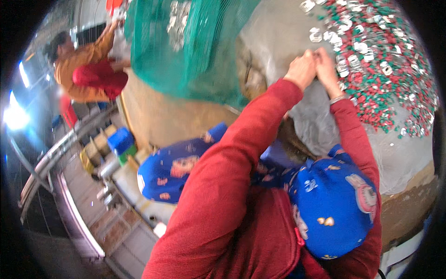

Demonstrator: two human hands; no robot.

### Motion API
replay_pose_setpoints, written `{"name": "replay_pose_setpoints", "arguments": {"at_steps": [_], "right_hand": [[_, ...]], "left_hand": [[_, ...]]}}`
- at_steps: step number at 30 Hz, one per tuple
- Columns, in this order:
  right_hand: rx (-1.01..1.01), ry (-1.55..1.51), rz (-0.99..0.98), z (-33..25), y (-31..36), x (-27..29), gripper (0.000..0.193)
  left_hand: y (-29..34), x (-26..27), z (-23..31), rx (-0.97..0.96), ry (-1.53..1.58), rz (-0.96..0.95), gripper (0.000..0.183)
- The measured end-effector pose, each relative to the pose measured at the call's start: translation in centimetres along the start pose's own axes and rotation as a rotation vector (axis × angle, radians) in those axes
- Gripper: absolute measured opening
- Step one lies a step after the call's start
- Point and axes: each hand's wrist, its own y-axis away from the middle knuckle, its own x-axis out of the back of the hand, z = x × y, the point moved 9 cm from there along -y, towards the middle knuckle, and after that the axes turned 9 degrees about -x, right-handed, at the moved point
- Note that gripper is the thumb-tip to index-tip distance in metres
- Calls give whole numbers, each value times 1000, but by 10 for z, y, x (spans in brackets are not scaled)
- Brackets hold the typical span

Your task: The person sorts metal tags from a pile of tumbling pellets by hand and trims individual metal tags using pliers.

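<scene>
My left hand (pixel 302 70) and my right hand (pixel 326 72) meet above the table, with fingers pinched together at the tips. Whatever is between the fingertips is too small or hidden to make out. Just to the right of my hands spreads a heap of small red and green pieces (pixel 381 93) mixed with shiny clear pieces (pixel 354 62). Several clear pieces lie apart near its left edge. Under the heap and my wrists is a translucent plastic sheet (pixel 399 162).
Green mesh netting (pixel 195 60) with clear pieces in it lies left of my hands. A brown board (pixel 162 111) shows below it. At the far left another person (pixel 83 69) in an orange-brown top reaches forward. A blue box (pixel 121 140) stands lower left.
</scene>
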Motion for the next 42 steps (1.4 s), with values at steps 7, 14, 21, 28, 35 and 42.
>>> {"name": "replay_pose_setpoints", "arguments": {"at_steps": [7,14,21,28,35,42], "right_hand": [[55,54,-9,-41,3,-25,20],[-7,-83,29,13,-16,3,19],[-44,-492,-72,-43,11,7,21],[-127,-762,-176,-25,18,-1,21],[-135,-326,-13,-23,20,-1,25],[-1,-18,-10,-44,26,-3,24]], "left_hand": [[6,22,-40,131,96,9,35],[-2,11,-6,-43,116,44,33],[35,39,-58,250,438,288,21],[40,27,-48,367,743,240,17],[43,25,-40,207,387,191,19],[44,26,-37,114,340,222,17]]}}
